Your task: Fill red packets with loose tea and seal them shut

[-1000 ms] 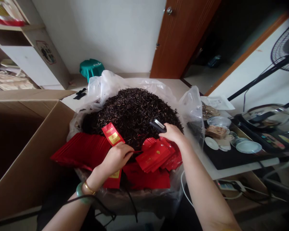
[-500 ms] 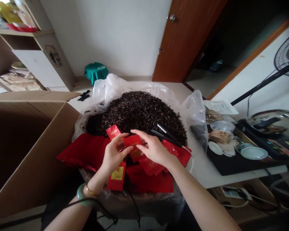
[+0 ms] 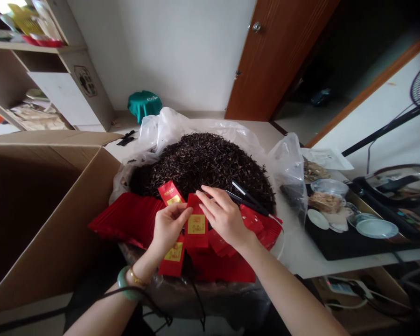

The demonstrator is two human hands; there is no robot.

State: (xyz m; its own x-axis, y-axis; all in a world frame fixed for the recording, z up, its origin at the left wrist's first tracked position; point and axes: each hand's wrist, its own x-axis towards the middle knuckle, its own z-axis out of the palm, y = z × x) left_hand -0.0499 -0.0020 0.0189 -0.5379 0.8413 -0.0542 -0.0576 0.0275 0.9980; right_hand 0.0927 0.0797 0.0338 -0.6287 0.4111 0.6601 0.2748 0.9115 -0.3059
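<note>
A small red packet [image 3: 196, 229] with a yellow label hangs upright in front of me. My left hand [image 3: 168, 226] pinches its upper left edge between thumb and fingers. Over the packet's upper right side, my right hand [image 3: 227, 217] has its fingers stretched out and slightly apart; its thumb is hidden. Behind both hands rises a heap of dark, twisted tea leaves [image 3: 210, 156] in a clear plastic bag [image 3: 168, 123]. Another labelled red packet [image 3: 170, 190] lies against the heap, and one more [image 3: 171, 263] sits below my left wrist.
A row of stacked red packets [image 3: 126, 219] lies left, beside an open cardboard box [image 3: 73, 214]. More red packets [image 3: 255, 224] and a black pen-like tool [image 3: 247, 196] with a cable are at right. Farther right, a black tray [image 3: 322, 242] carries dishes [image 3: 377, 228].
The packet has come from a tilted, partly covered position to hanging upright with its label facing me. My right fingers have straightened, and the view has shifted slightly.
</note>
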